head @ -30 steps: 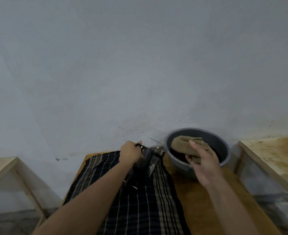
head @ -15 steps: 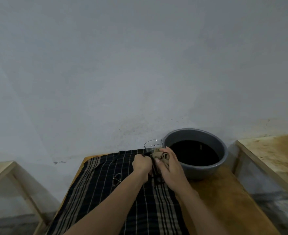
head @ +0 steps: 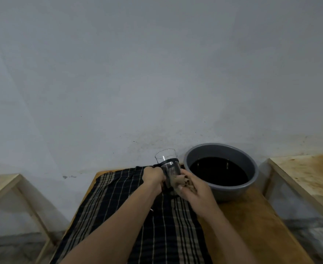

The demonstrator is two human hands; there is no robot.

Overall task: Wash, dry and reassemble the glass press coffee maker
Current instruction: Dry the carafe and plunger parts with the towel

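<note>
From my remote seat I saw the glass press coffee maker standing roughly upright between the two hands, over the far end of a dark plaid cloth that covered the left part of a wooden table. The left hand was curled around the black handle side of it, fingers closed on the frame, and I could not see the fingertips themselves. The right hand was wrapped around a crumpled brown rag and pressed it against the lower right wall of the glass, so the rag sat between palm and beaker. The beaker was clear, thin-walled and cylindrical, with an open rim at the top and a dark band ringing it partway down; whether its base touched the cloth I could not tell, since the hands hid it. The cloth looked soft and woven, black with pale tan stripes crossing in checks. Just to the right of the hands stood a round grey basin, smooth and matte, holding dark liquid with a glossy surface. The table top was bare, stained wood of an orange-brown tone. Behind everything rose a flat, pale grey wall with small scuffs near its foot.
</note>
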